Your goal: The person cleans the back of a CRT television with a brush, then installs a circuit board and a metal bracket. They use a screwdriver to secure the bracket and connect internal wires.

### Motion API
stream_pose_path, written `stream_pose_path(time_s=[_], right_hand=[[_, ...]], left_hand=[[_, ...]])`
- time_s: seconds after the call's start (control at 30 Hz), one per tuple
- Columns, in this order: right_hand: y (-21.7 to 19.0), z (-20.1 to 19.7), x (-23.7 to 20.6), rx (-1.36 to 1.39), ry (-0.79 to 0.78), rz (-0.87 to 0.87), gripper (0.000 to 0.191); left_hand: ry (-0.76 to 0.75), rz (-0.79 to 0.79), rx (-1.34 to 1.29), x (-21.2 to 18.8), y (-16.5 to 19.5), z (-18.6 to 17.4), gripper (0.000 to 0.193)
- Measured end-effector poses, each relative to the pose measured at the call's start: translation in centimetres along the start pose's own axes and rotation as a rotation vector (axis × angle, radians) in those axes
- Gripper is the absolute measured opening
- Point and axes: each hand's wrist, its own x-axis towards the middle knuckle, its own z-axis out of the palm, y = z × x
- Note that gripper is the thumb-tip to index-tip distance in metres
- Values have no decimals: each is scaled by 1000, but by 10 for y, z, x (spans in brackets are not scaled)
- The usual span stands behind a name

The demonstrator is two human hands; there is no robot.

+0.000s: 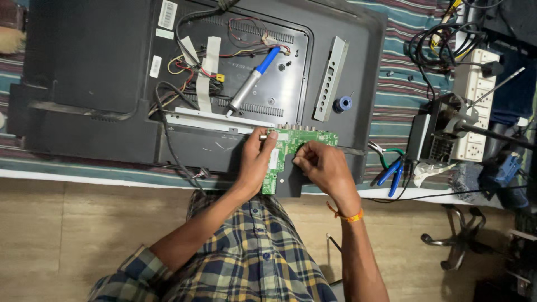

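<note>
1. The green circuit board (291,146) at centre frame lies on the black TV back (95,67).
2. The left hand (256,162) clasps its left edge; the right hand (321,165) pinches its inner edge.
3. It looks light, stiff and fragile; edges are the safest hold.

Green circuit board (291,146), flat on television back (112,67)

— What colours mark the bench? The circuit board (293,146) under both hands is green with white patches; the television back (100,72) is black, its inner plate grey.

— And around it? A blue-handled soldering tool (254,75), blue-gripped pliers (391,173), a teal-and-maroon striped cloth (400,84), a white power strip (475,100), a navy-yellow plaid shirt (251,257), an orange wrist thread (348,216)
</note>
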Motion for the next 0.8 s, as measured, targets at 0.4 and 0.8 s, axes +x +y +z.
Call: stream_pose_path(time_s=[0.4,0.8], right_hand=[[-56,26,14,-224,167,-208,19],[7,38,-15,-37,664,23,33]], left_hand=[[-1,96,149,20,32,-27,31],[-102,142,276,15,32,-58,36]])
